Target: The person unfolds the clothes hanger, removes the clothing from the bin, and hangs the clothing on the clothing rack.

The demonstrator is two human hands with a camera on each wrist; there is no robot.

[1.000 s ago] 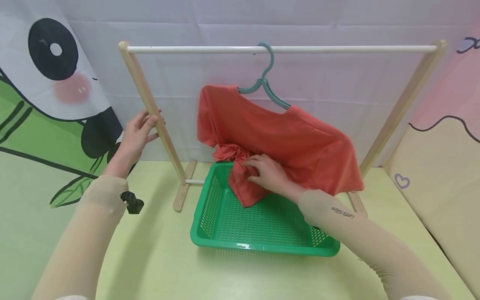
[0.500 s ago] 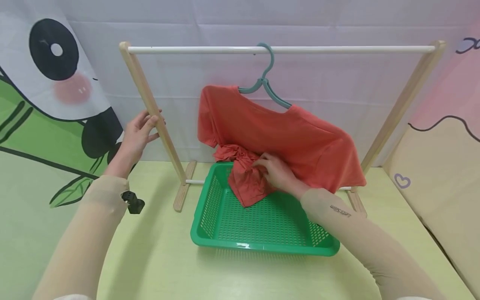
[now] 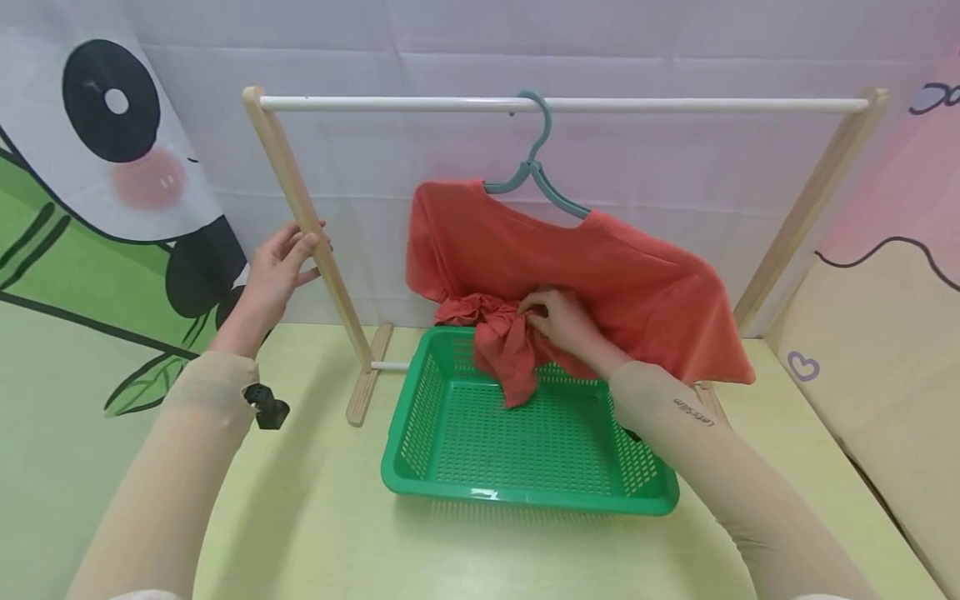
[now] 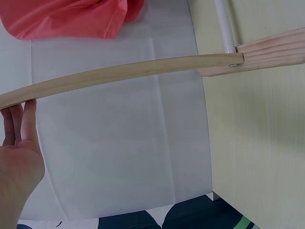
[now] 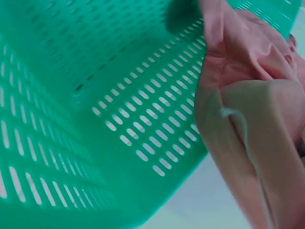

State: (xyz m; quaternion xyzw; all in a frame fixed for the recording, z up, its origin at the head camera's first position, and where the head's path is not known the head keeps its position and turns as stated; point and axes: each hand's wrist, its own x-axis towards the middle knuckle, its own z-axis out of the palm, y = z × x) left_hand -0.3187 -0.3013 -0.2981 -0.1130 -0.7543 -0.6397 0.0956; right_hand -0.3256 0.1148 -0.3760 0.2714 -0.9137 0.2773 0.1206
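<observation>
In the head view a red T-shirt (image 3: pixel 517 250) hangs tilted on a teal hanger (image 3: pixel 534 167), its right shoulder side lower. The hanger is hooked over the white bar of the clothes rack (image 3: pixel 675 106). My right hand (image 3: pixel 567 321) pinches the bunched lower part of the shirt between thumb and fingers. A loose end of that cloth dangles into the green basket (image 3: pixel 525 500). My left hand (image 3: pixel 272 271) holds the rack's left wooden post (image 3: pixel 296 187), thumb in front and fingers behind. The left wrist view has that hand (image 4: pixel 21 164) at the post's edge.
The plastic basket stands on a pale yellow table (image 3: pixel 322 533), below the rack. A wooden foot (image 3: pixel 367 383) and a low white rod (image 3: pixel 388 366) brace the rack's left side. Behind hangs a white printed backdrop (image 3: pixel 645 150).
My right hand has moved up and slightly right, drawing the bunched cloth along. The shirt's hem has swung right, and its dangling end has narrowed. My left hand stays on the post.
</observation>
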